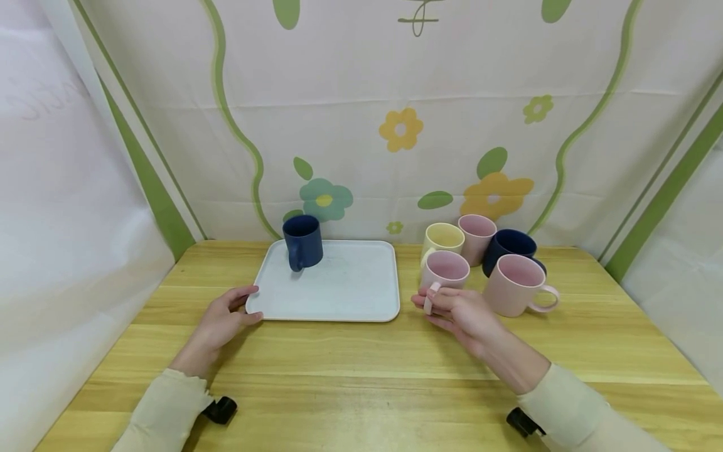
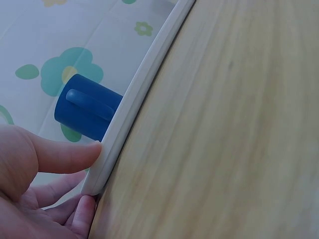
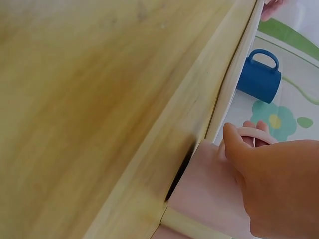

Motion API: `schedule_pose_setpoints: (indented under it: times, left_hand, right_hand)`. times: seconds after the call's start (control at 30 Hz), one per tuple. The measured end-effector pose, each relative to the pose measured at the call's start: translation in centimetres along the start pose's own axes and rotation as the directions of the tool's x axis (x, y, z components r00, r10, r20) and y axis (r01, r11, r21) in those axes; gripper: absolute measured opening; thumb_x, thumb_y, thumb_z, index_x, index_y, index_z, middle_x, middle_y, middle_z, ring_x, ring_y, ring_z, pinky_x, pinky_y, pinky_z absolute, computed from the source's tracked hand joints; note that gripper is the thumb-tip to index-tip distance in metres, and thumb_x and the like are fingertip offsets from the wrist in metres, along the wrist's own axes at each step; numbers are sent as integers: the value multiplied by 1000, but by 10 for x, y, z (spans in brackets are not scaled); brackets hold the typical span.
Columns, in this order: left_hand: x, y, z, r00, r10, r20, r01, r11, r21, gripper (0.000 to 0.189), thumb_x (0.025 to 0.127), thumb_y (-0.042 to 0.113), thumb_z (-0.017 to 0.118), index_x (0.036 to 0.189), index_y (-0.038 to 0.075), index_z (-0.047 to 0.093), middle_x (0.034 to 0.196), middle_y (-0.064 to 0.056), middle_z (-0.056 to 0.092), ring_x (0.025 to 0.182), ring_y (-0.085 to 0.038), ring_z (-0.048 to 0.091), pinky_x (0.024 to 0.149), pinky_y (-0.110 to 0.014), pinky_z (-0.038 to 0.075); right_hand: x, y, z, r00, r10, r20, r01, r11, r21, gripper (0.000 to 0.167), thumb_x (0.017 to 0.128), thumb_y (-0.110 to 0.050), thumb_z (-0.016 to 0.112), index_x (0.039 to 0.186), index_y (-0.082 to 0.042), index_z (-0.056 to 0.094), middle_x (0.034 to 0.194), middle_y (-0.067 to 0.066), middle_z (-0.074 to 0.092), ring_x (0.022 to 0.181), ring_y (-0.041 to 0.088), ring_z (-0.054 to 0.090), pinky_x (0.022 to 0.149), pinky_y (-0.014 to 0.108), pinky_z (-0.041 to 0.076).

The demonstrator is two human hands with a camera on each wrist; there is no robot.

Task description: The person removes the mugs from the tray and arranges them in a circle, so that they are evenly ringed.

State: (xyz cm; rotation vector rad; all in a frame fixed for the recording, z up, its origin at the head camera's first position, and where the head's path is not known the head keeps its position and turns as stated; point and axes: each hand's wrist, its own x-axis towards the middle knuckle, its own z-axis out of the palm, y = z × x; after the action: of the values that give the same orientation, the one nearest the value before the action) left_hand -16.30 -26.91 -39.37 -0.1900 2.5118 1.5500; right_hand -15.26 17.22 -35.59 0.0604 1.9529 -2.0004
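Note:
A white tray [image 1: 327, 289] lies on the table, and a dark blue mug [image 1: 304, 242] stands upright at its back left. My left hand [image 1: 223, 317] holds the tray's front left corner, thumb on the rim and fingers round the corner in the left wrist view. The thumb and fingers of my right hand [image 1: 460, 314] pinch the handle of a pink mug [image 1: 446, 269], just right of the tray. In the right wrist view, a dark shadow shows along this mug's base. Part of its lower body is hidden behind my right hand in the head view.
Behind the held mug stand a yellow mug [image 1: 444, 235] and a second pink mug [image 1: 477, 238]. To its right are another dark blue mug [image 1: 511, 245] and a pink mug [image 1: 514, 285] with its handle to the right. A flowered curtain [image 1: 339, 75] hangs at the wooden table's back edge.

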Motion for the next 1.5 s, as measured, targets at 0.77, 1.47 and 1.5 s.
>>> schedule_pose_setpoints:
  times: [0.77,1.47,1.5]
  left_hand:
    - [2,-2,0,1000,15,-13,-15,1000,2,70,100,11,72,161,0,40,166,-30,36,150,-40,38,86,-6,37]
    - [2,-2,0,1000,13,-8,-13,1000,15,69,101,11,71,161,1,39,168,-30,35,151,-42,37,119,-50,36]
    - [2,-3,0,1000,14,-7,-14,1000,15,69,101,11,71,162,1,39,168,-30,34,151,-42,37,119,-50,36]
  right_hand:
    - [4,1,-6,999,-6,-43,6,1000,0,51,110,-19,57,150,12,48,141,14,70,127,16,69,123,47,41]
    - [-19,-16,-14,975,-219,-23,215,971,-107,53,107,-26,66,139,16,57,121,5,80,111,13,77,100,30,59]
    - [-17,-18,-12,975,-220,-15,217,970,-111,53,107,-26,66,139,15,57,121,5,80,111,13,77,100,30,59]
